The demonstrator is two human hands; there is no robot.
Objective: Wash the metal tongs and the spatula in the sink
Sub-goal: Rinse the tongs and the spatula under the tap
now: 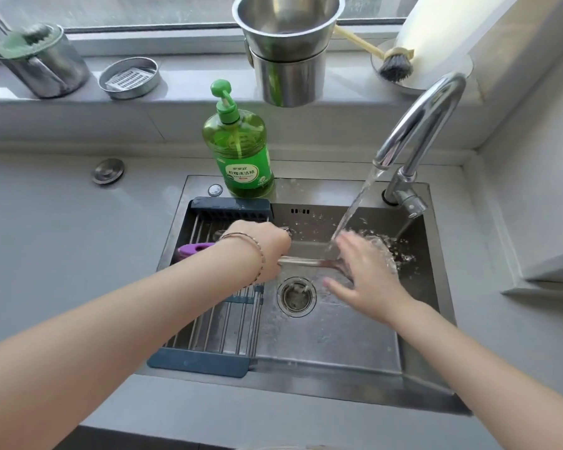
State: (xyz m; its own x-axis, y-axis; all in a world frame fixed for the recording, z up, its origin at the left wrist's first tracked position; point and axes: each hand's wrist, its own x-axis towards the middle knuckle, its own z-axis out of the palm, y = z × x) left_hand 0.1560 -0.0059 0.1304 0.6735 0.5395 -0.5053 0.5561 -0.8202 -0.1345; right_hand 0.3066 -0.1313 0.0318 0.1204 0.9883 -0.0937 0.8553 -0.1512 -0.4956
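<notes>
A grey worktop (pixel 46 241) ran round a steel sink (pixel 338 352). Over the left part of the sink lay a wire rack (pixel 218 332) with dark blue ends. A purple handle (pixel 194 249) lay on the rack and poked out from under the left wrist; what it belonged to could not be told. The left hand (pixel 260 246) was above the rack's right edge. Its fingers were curled tight around the end of a shiny metal tool (pixel 306 262). The tool reached to the right from those fingers, over the drain (pixel 295 295). It could have been the tongs or the spatula; blur hid which. Behind the left fingers stood a green soap bottle (pixel 238 147). The right hand (pixel 366 271) was spread flat, fingers open, touching the tool's far end. Water (pixel 355 206) from the tap (pixel 416 125) fell just past the right fingers and splashed there.
</notes>
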